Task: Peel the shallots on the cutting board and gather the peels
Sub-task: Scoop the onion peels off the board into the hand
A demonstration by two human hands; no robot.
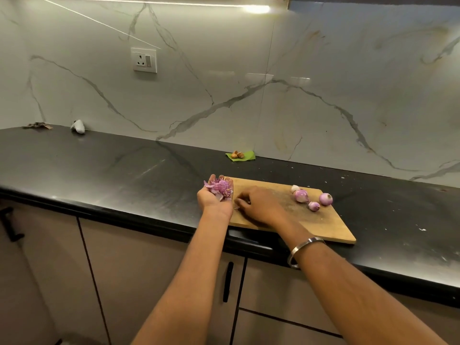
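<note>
A: Leftmost, the left hand (pixel 216 198) lies palm up at the left edge of the cutting board (pixel 321 226), cupped loosely around a heap of purple peels (pixel 219 188).

B: How do they handle?

A: Papery, near weightless, likely brittle. A cupped palm suits them; a tight squeeze would crumble them, and a tilt would spill them.

B: Next along?

A: The right hand (pixel 258 207), palm down on the board, fingers curled at a scrap too small to make out. Whether it grips anything, I cannot tell.

B: And the shallots?

A: Four peeled shallots (pixel 308 196) sit together on the board's far right, well apart from both hands. Firm, smooth, probably slick and prone to rolling; best pinched across the middle.
</note>
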